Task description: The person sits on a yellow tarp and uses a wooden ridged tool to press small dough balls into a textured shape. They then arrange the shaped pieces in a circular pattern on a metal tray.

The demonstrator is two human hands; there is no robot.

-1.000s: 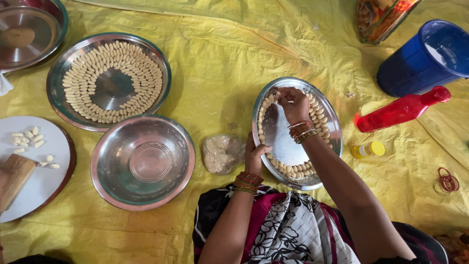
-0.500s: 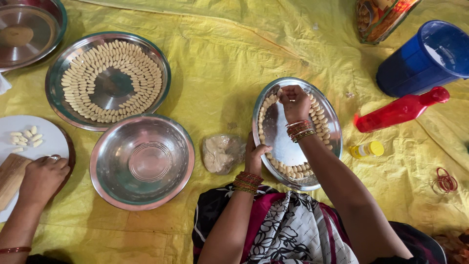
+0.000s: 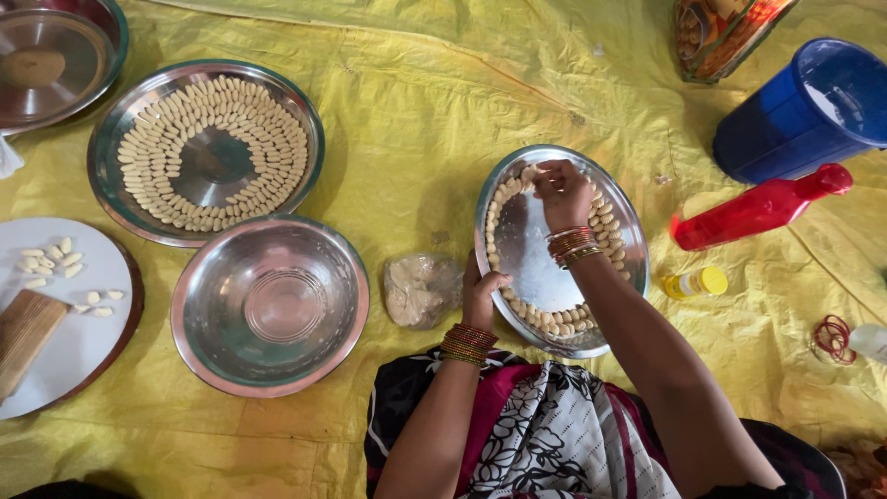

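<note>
Head view looks straight down on a crumpled yellow plastic sheet (image 3: 407,139), and the chief change from half a second ago lies at the left edge: another person's hand, which was reaching onto the white round plate (image 3: 65,360), is gone, so the few pale pieces and the ribbed wooden board (image 3: 26,340) lie uncovered. The person's own hands have barely shifted. The right hand (image 3: 562,192) hovers over the far rim of the round steel tray (image 3: 527,242), fingers pinched narrow on what seems a small pale dough piece (image 3: 531,173) at the end of the ring of such pieces; the grip itself is partly hidden. The left hand (image 3: 480,288) curls over the tray's near-left rim, holding it steady. I judge the ring is being extended piece by piece, with the tray's bare middle unfilled.

The lump of dough in clear wrap (image 3: 422,290) sits just beside the left hand. The empty steel bowl (image 3: 270,305) touches the large filled steel tray (image 3: 205,148). To the right, the red plastic bottle (image 3: 758,208) and small yellow-capped bottle (image 3: 695,282) crowd near the tray; open sheet lies beyond its far rim
</note>
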